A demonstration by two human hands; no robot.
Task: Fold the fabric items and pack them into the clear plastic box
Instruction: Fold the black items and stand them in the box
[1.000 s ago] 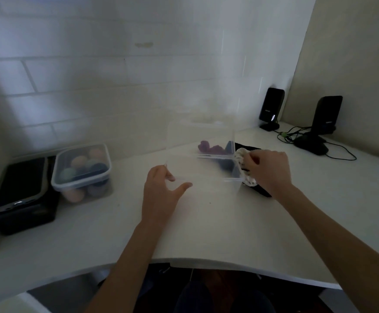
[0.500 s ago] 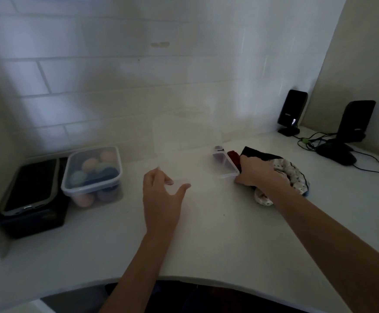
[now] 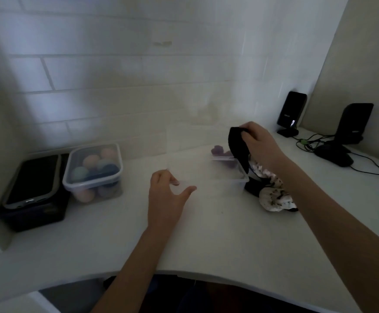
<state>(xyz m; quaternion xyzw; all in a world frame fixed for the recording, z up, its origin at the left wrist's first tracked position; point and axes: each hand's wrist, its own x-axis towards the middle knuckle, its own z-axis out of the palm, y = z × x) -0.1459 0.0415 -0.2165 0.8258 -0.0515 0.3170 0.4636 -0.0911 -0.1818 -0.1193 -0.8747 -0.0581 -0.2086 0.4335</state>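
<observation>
At the right end of the white desk (image 3: 206,233), the right hand (image 3: 259,143) is now lifting a black fabric piece (image 3: 237,150) clear of the heap. Half a second ago that hand was lying low on the pile beside the box; now it is raised, fingers pinched shut on the top edge of the cloth, which is hanging down over the right end of the clear plastic box (image 3: 226,177). The left hand (image 3: 167,195) is keeping its place at the box's near left corner, thumb and fingers curled around the transparent rim, steadying it. The box's open lid is standing behind it, blurred and barely showing.

Purple fabric (image 3: 221,152) is already lying inside the box at its far right corner. The white patterned cloth (image 3: 274,195) and more dark cloth are still lying on the desk, touching the box's right wall, under the right forearm. By my reading, one item is packed, and the black piece is being taken up for folding, with the patterned one waiting.

Faint pale marks are showing on the two black speakers (image 3: 291,111), too small to read; no other writing is legible.
</observation>
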